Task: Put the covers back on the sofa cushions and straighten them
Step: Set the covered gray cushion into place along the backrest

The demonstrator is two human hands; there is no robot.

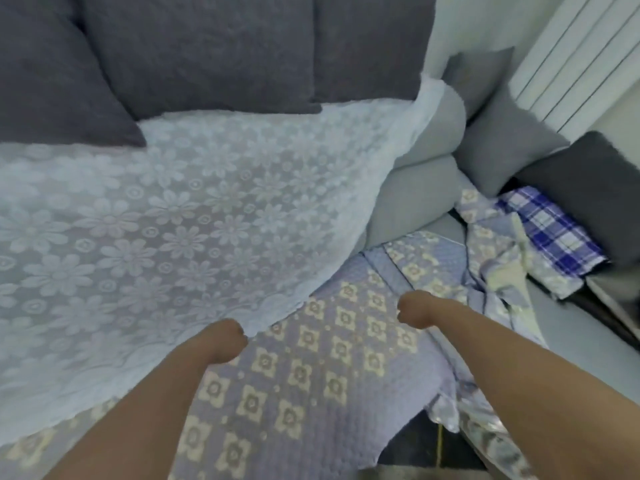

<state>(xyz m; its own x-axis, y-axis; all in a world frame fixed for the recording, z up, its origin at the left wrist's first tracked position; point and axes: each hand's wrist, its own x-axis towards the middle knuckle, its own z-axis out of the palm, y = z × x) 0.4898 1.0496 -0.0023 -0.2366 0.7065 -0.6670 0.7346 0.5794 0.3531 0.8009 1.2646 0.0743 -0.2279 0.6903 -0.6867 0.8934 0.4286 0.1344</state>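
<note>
- The white lace cover [180, 216] is thin and see-through, patterned with daisy-like flowers and small rings; the grey of the seat shows faintly through it.
- It lies spread over the sofa seat, filling the left and middle of the view, its far side tucked against the dark grey back cushions [214, 53].
- Its long axis runs from the lower left up toward the upper right; the right-hand end climbs up and over the light grey armrest [426, 161].
- The near scalloped edge runs diagonally, from the bottom left to the armrest, and lies on top of a lilac quilted cover [311, 368] with cream flower motifs.
- The left hand [225, 341] is at that scalloped edge, fingers curled under; it seems to pinch the lace hem, though the fingertips are hidden.
- The right hand [414, 310] is curled over the quilted cover, well apart from the lace; I cannot tell whether it holds any fabric.
- Both forearms reach in from the bottom of the frame, bare.
- Right of the armrest, the quilted fabric is bunched and rumpled, next to a blue plaid cloth [550, 233] and a dark cushion [588, 181].
- A light grey pillow [502, 147] leans in the corner beyond the armrest.
- The quilted cover's front edge hangs over dark floor [433, 448] at bottom right.
</note>
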